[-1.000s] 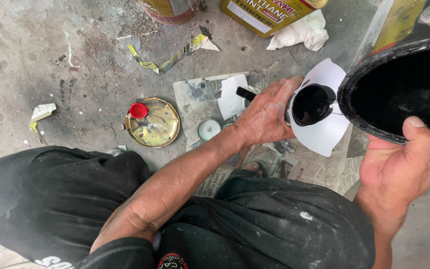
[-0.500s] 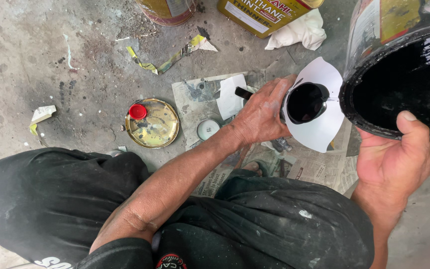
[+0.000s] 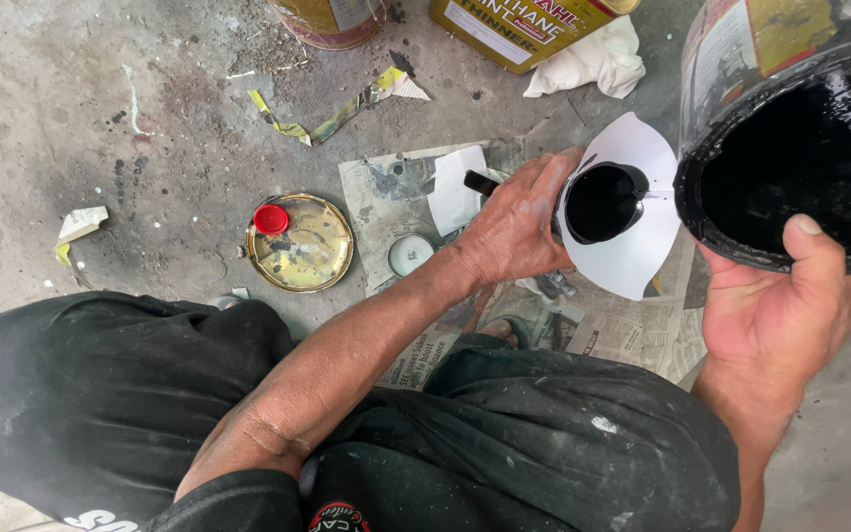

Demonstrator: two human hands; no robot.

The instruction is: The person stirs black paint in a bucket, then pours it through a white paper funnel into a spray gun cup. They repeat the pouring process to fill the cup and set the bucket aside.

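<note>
Stained concrete floor [image 3: 100, 128] carries spread newspaper [image 3: 603, 330] near its right edge. Over the paper, the left hand [image 3: 514, 227] is closed around a white paper funnel [image 3: 632, 261] filled with black liquid. The right hand [image 3: 780, 315] grips the rim of a tilted paint can [image 3: 790, 128], black inside, held just beside the funnel. Farther left on the floor lies a round brass-coloured lid [image 3: 307, 246] with a red cap [image 3: 270, 219].
</note>
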